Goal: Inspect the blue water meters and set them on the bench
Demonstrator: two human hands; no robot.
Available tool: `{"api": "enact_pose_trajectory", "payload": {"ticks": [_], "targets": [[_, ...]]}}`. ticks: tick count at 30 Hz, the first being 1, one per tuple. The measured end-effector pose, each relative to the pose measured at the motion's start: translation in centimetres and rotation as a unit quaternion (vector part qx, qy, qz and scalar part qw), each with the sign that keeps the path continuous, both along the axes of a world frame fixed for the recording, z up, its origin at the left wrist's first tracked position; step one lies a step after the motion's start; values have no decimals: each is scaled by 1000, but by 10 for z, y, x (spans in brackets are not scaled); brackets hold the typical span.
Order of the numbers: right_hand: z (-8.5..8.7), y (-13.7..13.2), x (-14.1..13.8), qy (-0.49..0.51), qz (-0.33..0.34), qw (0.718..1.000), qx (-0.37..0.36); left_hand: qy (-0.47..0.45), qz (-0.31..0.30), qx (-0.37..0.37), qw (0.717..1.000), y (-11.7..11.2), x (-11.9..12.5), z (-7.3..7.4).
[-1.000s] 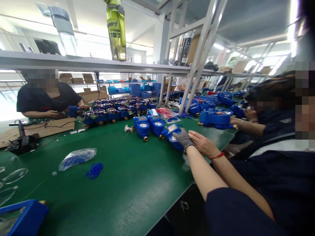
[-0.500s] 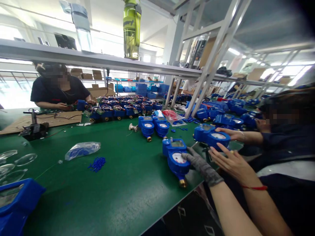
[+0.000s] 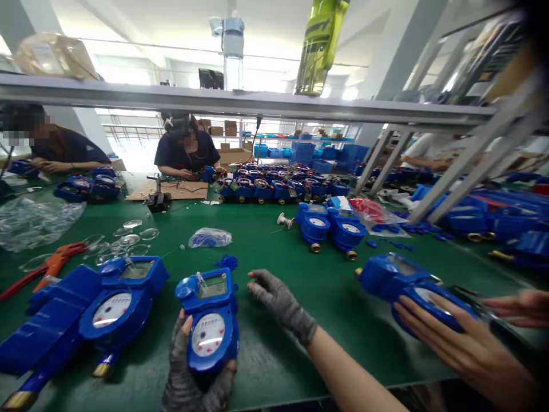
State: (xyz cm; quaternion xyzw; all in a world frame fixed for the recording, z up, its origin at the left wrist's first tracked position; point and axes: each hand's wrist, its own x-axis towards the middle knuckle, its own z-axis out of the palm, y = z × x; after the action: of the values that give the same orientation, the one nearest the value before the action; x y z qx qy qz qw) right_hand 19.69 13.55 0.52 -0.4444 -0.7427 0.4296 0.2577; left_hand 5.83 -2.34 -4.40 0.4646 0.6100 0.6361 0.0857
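Observation:
My gloved left hand [image 3: 189, 377] is at the bottom edge, wrapped from below around a blue water meter [image 3: 210, 326] with a white dial and a small display. The thumb lies on the meter's left side. My gloved right hand [image 3: 278, 303] hovers just right of the meter, fingers spread, holding nothing and apart from the meter. A second blue meter [image 3: 115, 303] lies on the green table [image 3: 266, 355] to the left, beside a blue housing part [image 3: 47, 326].
A neighbour's bare hand [image 3: 463, 343] rests on another blue meter [image 3: 394, 277] at right. Two meters [image 3: 330, 229], a bag of blue bits [image 3: 210, 237], clear lenses [image 3: 128, 240] and orange pliers [image 3: 55, 263] lie further out. Two people [image 3: 184, 149] work behind a steel rail [image 3: 240, 103].
The view has swung left. The meter my right hand was dragging now sits in front of me in my left hand, and my right hand has let it go.

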Motion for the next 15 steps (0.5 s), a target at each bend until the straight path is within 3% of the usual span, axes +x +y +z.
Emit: {"api": "enact_pose_trajectory", "payload": {"ticks": [2,4,6,8,11,13,15], "targets": [[3,31,-24,-39,-40,998,28,53,29,10,998,-1,-7,-1],[7,45,-29,-54,-43,996,49,61,43,2,997,-2,-10,-2],[13,41,0,-57,-37,995,72,53,45,-4,998,-3,-9,-3],[19,29,59,-58,-39,991,110,57,35,-2,998,-3,-6,-3],[30,14,145,-80,-28,960,265,75,24,12,997,0,-2,-4],[35,12,157,-110,-22,961,253,86,14,25,996,3,1,-3],[36,17,123,-130,-14,970,207,98,6,33,995,5,2,-4]]}}
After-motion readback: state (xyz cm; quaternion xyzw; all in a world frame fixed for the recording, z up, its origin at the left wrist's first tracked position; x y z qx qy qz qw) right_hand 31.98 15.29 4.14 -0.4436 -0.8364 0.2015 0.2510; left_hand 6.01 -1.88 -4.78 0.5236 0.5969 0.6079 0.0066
